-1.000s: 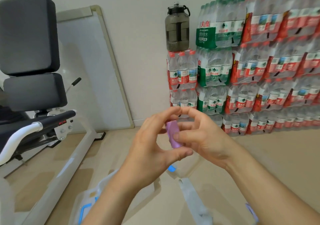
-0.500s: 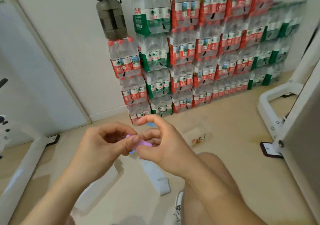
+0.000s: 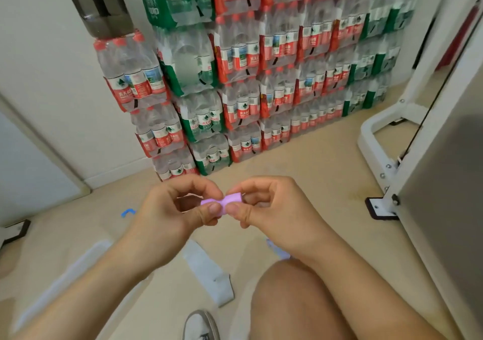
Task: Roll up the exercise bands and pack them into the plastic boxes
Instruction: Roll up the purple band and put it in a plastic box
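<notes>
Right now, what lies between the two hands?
The rolled purple band, pinched by left hand and right hand, in the head view.

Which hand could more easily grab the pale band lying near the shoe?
Probably the left hand. Both it and the right hand pinch the purple roll, but the pale band lies left of the bare knee, which would likely block the right hand's way.

Two hands [image 3: 167, 216] [image 3: 274, 216], one rolled purple band [image 3: 230, 199], one flat grey band [image 3: 209, 274], one shoe [image 3: 200, 325].
</notes>
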`<state>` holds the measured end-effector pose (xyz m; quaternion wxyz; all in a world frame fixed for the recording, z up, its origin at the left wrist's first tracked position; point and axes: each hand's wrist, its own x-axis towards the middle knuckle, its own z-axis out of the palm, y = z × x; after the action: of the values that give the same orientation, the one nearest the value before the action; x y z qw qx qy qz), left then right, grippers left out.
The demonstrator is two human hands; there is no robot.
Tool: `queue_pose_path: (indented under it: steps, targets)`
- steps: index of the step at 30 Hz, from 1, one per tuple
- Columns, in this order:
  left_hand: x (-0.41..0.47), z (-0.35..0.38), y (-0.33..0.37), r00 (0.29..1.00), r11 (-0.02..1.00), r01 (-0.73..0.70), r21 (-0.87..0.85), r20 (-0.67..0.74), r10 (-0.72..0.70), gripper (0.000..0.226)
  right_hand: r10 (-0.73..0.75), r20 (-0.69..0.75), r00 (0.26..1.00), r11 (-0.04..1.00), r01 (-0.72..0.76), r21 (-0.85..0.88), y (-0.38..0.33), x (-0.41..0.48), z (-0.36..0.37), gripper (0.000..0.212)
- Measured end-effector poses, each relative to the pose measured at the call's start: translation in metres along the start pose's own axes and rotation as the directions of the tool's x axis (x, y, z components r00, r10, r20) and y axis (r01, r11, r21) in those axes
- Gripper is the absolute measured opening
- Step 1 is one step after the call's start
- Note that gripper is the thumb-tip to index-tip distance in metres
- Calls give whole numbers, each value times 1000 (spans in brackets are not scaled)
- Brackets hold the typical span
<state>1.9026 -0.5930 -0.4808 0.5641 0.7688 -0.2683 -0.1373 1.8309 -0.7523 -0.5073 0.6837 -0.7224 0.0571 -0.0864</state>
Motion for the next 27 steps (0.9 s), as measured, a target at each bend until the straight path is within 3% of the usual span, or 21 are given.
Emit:
queue_pose_path:
  steps: [5,11,14,19,27]
  targets:
    - [59,28,-40,973,986,116,-120,215,-88,20,149,-98,984,976,-130,173,44,31,-31,18]
    - [89,83,-115,899,922,339,-189,353,-258,23,355,-189,916,897,-276,345,129,39,-47,20]
    - [93,104,-154,872,909,396,-133,364,-327,24,433,-231,872,850,-309,426,168,40,-44,29]
    - [107,118,-193,876,915,402,-19,299,-379,28,522,-206,828,784,-370,499,209,61,-41,20]
    - [141,104,-230,835,855,513,-79,278,-475,24,536,-254,805,790,-374,485,242,107,-27,14]
